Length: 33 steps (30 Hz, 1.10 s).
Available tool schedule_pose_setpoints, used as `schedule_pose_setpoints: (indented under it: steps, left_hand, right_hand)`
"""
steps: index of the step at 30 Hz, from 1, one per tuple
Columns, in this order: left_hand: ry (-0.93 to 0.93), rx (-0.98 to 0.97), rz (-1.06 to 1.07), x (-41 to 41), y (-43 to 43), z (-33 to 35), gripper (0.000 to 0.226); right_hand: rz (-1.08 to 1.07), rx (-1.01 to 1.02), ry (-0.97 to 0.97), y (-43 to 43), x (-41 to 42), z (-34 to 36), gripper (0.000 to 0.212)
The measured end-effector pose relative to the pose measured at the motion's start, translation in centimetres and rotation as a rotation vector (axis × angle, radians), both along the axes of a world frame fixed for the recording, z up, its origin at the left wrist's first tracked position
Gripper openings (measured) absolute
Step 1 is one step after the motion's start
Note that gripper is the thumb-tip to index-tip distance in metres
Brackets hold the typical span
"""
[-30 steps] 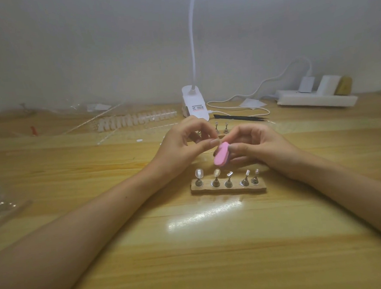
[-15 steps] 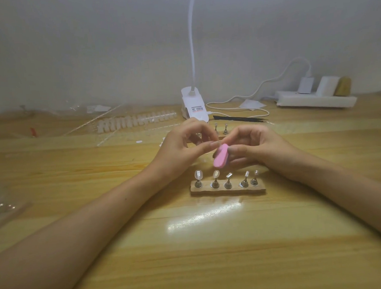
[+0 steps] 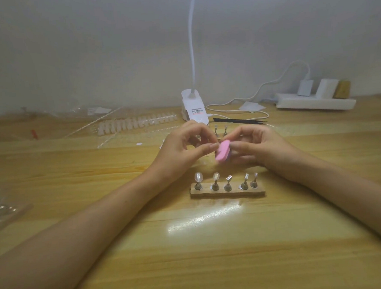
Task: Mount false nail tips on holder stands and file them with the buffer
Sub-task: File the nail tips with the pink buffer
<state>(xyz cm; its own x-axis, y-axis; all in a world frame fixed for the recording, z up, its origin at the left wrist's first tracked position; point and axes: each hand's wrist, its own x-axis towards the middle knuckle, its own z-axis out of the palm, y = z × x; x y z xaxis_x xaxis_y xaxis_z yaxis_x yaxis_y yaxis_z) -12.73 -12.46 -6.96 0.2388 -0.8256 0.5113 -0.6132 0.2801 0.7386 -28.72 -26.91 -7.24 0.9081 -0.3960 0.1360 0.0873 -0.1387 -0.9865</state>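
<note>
- The small pink oval foam buffer (image 3: 223, 152) is just behind the wooden base strip (image 3: 228, 193) of five metal holder stands (image 3: 214, 183), pinched by the right hand (image 3: 261, 146).
- The left hand (image 3: 183, 150) meets the buffer's tip, fingers curled; what they grip cannot be told.
- Farther behind the base, the white clip lamp's (image 3: 194, 108) label is too blurred to read.

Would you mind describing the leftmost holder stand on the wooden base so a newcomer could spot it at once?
On the wooden table, just nearer the person than the right hand gripping the pink buffer, lies a wooden base with five holder stands in a row. Take the stand at its left end: its nail tip is the broadest and roundest, while the other four are narrower.
</note>
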Motion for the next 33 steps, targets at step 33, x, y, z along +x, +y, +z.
schedule_pose_setpoints:
  steps: [33]
  left_hand:
    - [-0.012,0.005,-0.006,0.04,-0.07,-0.09,0.006]
  right_hand:
    - [0.024,-0.067,0.032,0.22,0.00,0.01,0.017]
